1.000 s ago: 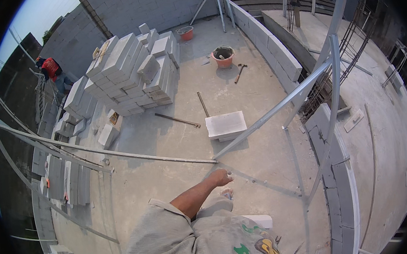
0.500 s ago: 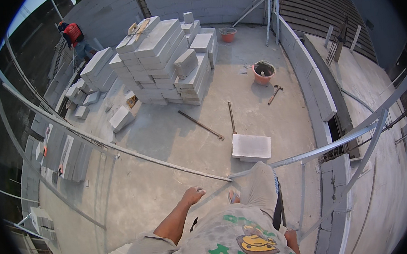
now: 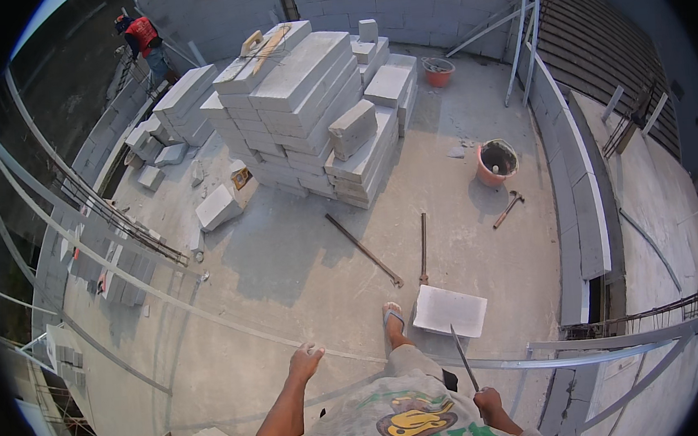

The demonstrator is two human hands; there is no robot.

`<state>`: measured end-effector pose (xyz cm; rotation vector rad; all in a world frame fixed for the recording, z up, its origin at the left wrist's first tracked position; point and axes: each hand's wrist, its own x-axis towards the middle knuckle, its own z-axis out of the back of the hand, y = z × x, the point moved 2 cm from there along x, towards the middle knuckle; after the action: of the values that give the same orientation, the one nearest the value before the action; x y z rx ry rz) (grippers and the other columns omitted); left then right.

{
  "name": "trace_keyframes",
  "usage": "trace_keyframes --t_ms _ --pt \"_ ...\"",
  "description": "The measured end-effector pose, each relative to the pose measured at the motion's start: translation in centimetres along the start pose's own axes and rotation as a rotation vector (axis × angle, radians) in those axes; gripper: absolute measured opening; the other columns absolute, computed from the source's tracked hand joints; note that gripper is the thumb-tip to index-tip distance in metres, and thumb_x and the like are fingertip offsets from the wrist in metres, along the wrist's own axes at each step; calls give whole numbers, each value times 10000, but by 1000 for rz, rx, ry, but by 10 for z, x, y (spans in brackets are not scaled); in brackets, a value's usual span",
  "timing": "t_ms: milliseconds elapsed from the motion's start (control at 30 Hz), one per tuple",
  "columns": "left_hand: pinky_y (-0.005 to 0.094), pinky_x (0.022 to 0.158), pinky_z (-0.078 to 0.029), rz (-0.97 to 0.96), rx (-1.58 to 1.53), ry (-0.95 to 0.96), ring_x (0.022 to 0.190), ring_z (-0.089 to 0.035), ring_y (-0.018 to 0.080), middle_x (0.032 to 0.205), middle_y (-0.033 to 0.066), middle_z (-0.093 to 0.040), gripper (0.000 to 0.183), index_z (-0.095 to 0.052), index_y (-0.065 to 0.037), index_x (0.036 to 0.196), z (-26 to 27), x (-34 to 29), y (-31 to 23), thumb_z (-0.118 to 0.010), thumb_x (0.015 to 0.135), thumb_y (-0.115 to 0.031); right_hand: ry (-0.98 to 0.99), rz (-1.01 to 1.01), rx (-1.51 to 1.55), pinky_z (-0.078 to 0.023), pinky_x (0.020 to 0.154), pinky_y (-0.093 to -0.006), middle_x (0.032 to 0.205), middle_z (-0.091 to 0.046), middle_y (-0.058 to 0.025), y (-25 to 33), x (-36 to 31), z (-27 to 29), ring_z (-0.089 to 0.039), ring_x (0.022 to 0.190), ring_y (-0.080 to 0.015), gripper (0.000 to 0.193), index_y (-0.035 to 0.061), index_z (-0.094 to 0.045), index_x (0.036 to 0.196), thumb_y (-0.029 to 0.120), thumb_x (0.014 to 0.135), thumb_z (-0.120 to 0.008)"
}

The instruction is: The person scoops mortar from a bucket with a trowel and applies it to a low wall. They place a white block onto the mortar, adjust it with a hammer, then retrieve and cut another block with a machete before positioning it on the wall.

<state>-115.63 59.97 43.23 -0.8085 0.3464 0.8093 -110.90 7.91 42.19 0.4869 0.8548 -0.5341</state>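
Observation:
My right hand (image 3: 488,404) is closed round the handle of a long, narrow-bladed tool (image 3: 463,356), its blade pointing forward and up. In the view the tip overlaps a white block (image 3: 452,311) lying on the floor ahead of me; I cannot tell whether they touch. My left hand (image 3: 305,361) is held out over the floor with its fingers curled in, and nothing shows in it. One sandalled foot (image 3: 393,321) stands just left of the block. Beyond it lie two long thin tools, one angled (image 3: 365,251) and one nearly straight (image 3: 424,249).
A tall stack of pale blocks (image 3: 299,99) stands ahead. To the right are an orange bucket (image 3: 496,164), a hammer (image 3: 508,209) and a low block wall (image 3: 574,192). A thin metal bar (image 3: 209,315) crosses before me. A co-worker in a red top (image 3: 143,37) is far left.
I have stepped forward and one foot now shows beside the block. My right hand has come up into view with the bladed tool swung forward. The left hand stays curled.

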Motion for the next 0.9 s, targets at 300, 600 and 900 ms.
trace_keyframes --t_ms 300,600,900 --pt "412 1015 -426 -267 -275 -269 1211 -544 353 1291 232 -572 727 -480 -1 1352 75 184 -239 -728 779 -372 -60 6 94 -532 470 -349 672 -649 -117 185 72 124 -640 516 -224 287 -4 -635 922 231 764 -679" --pt "452 1101 -315 -330 37 -328 1327 -383 347 1394 191 -446 854 -398 -31 1403 55 280 -340 -792 718 -354 -169 176 398 -453 395 -334 609 -586 -98 323 111 188 -549 431 -185 285 -8 -604 891 250 815 -698" --pt "567 1148 -173 -349 206 -397 1421 -238 355 1493 195 -327 1075 -218 -54 1497 87 489 -479 -820 683 -413 -66 143 391 -447 406 -311 587 -578 -70 506 199 197 -549 439 -157 274 15 -621 858 275 822 -700"
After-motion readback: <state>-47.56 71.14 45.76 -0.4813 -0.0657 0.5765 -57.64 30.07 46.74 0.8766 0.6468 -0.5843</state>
